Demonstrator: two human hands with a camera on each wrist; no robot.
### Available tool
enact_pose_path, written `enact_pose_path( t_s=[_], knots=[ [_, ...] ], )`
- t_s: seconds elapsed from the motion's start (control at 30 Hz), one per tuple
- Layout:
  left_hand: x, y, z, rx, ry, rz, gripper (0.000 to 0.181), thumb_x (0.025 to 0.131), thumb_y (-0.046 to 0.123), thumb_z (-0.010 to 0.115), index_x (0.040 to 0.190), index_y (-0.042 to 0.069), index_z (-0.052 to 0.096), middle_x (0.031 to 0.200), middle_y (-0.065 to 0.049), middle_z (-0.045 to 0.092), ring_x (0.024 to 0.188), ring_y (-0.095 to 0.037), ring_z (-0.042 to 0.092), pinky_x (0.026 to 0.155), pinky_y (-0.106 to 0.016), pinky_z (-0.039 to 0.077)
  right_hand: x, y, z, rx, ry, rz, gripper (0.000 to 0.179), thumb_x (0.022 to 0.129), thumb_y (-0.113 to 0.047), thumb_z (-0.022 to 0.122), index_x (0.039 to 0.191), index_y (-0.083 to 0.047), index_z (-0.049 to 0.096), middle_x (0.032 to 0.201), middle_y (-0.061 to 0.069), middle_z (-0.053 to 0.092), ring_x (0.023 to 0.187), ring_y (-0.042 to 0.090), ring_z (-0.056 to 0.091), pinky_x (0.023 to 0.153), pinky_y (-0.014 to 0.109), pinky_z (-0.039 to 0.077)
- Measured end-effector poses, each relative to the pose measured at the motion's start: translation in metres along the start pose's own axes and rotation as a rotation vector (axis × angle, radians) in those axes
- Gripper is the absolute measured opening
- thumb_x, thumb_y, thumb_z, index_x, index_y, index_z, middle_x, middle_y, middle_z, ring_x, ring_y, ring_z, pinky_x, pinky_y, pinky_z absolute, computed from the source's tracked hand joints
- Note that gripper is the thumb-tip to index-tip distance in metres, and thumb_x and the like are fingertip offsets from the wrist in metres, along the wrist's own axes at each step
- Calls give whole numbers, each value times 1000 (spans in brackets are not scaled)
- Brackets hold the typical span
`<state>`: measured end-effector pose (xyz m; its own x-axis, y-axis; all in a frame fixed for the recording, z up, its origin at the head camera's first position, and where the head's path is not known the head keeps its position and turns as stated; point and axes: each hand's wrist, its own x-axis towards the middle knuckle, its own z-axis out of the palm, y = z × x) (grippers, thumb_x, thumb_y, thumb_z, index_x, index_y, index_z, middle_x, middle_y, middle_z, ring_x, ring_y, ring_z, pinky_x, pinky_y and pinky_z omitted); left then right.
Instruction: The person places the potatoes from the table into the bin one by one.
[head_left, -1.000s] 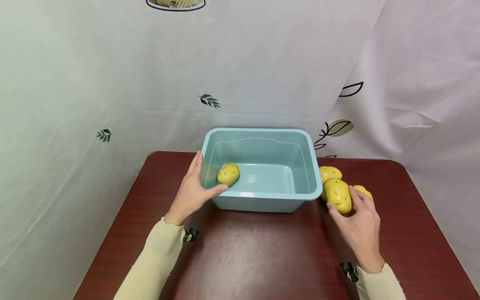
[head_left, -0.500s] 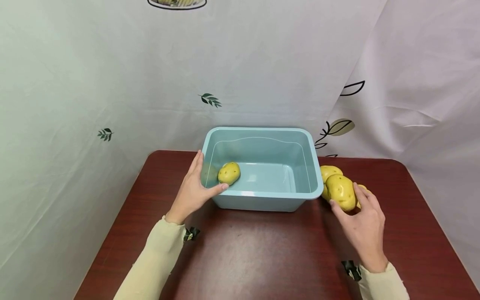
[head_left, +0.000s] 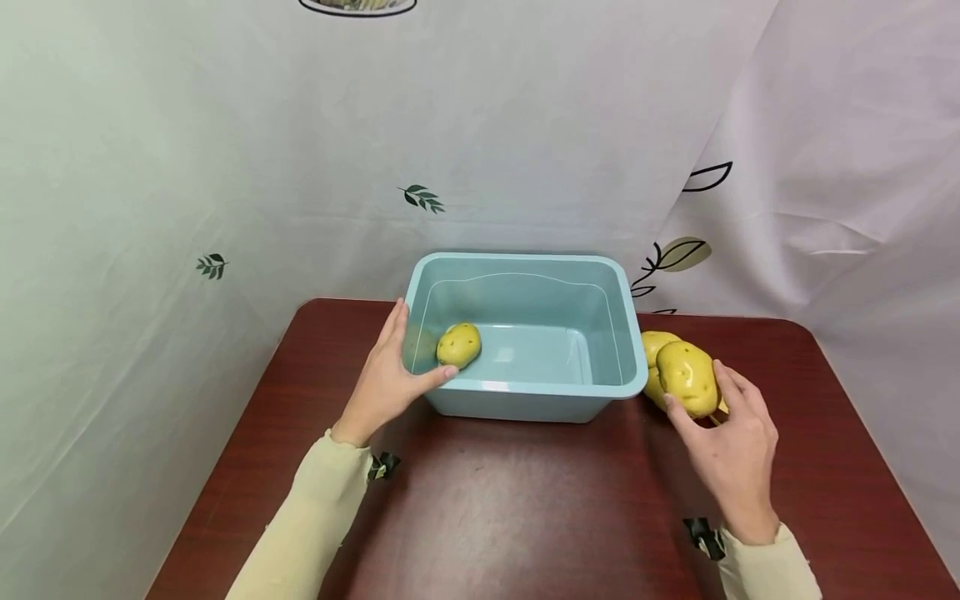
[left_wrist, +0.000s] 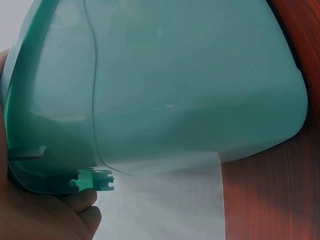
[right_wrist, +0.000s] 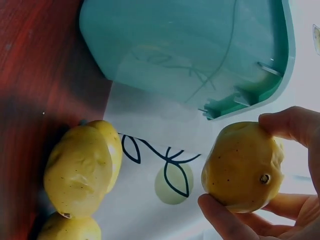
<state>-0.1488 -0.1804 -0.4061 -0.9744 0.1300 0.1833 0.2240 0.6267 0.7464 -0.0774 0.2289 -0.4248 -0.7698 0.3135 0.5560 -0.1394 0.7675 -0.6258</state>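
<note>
Head view: the right hand [head_left: 733, 450], grip holding a potato [head_left: 687, 379], has raised it, apparently clear of the pile [head_left: 657, 342]. The left hand [head_left: 381, 390] grips the bin [head_left: 517, 407].

Left forearm [head_left: 303, 508]: in a pale sleeve, slanting up and inward from the lower left of the head view.
Left wrist [head_left: 351, 433]: bare just past the cuff, roughly in line with the forearm.
Left hand [head_left: 381, 389]: fingers [head_left: 392, 327] straight, reaching away from the body; thumb [head_left: 431, 381] spread wide toward the right.
Right forearm [head_left: 768, 568]: only a short stretch of pale sleeve shows, leaning up and leftward.
Right wrist [head_left: 752, 525]: bare above the cuff.
Right hand [head_left: 738, 442]: thumb and fingers pinching from opposite sides, thumb on the left.
Spacing: hands well apart.
</note>
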Motion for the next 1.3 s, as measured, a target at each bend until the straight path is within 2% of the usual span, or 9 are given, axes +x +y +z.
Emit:
enact_pose_path(
  t_s=[0.13, 0.4, 0.57, 0.87, 1.1, 1.3],
  knots=[
    [0, 0, 0, -2, 2, 0, 119, 79, 62, 78, 163, 14, 9, 167, 9, 3, 153, -22, 13, 116, -58, 25, 1, -3, -1, 11, -6, 12, 72, 70, -10, 88, 135, 4, 61, 131, 22, 61, 109, 39, 61, 75, -3, 33],
    [1, -1, 2, -6, -4, -1, 116, 81, 51, 82, 163, 14, 8, 167, 9, 3, 153, -22, 12, 116, -59, 24, 6, -8, -2, 28, -4, 1, 72, 70, -10, 88, 136, 2, 61, 131, 21, 61, 108, 38, 62, 75, -3, 34],
    [0, -1, 1, -5, 4, 0, 117, 80, 54, 81, 163, 14, 9, 167, 10, 3, 153, -21, 13, 116, -58, 25, 10, -13, -1, 32, -19, -12, 73, 71, -13, 88, 137, 0, 61, 131, 19, 61, 106, 36, 62, 75, -2, 33],
    [1, -1, 1, 8, 5, 6, 120, 78, 63, 78, 163, 12, 10, 167, 9, 4, 153, -23, 14, 115, -58, 25, 16, -19, 0, 35, -21, -26, 73, 71, -14, 88, 137, -2, 62, 132, 17, 62, 111, 35, 61, 77, -1, 32],
    [1, -2, 1, 0, 8, 12, 118, 79, 57, 81, 163, 13, 9, 168, 8, 3, 153, -23, 14, 115, -59, 25, 20, -23, 1, 44, -29, -30, 73, 70, -14, 89, 137, -2, 62, 131, 16, 61, 111, 32, 61, 77, 0, 34],
    [0, -2, 1, -5, 11, 10, 119, 78, 61, 79, 163, 14, 10, 167, 10, 4, 153, -22, 14, 115, -58, 25, 23, -28, 1, 60, -30, -33, 73, 71, -14, 89, 138, -4, 62, 132, 14, 61, 111, 31, 60, 78, -1, 34]
  ],
)
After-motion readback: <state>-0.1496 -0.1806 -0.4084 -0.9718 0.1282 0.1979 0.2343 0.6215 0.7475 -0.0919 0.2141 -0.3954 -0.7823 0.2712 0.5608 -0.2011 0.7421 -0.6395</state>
